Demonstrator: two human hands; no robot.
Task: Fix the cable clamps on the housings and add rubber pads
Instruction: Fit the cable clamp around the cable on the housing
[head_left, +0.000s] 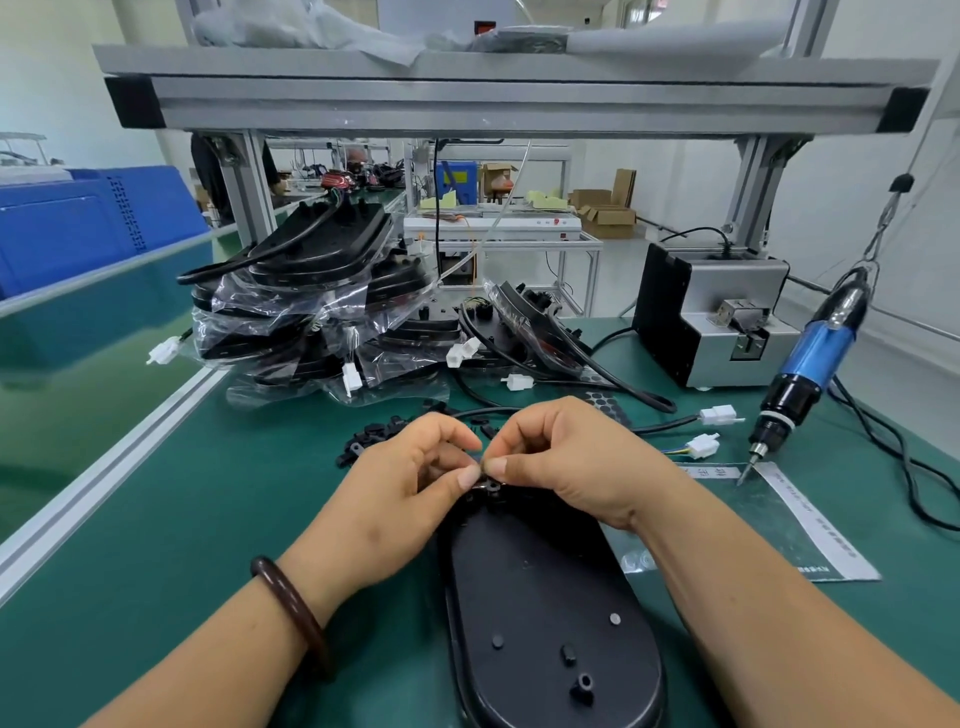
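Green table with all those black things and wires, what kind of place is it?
Most likely a factory assembly line. A hanging electric screwdriver, a pile of bagged black housings with cables, and more long workbenches behind show it. The left hand and right hand pinch a small clamp on one housing.

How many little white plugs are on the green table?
6 white plugs: one left of the bagged housings, one at their front, one at their right, one loose beside that, two by the screwdriver. More may hide among the bags.
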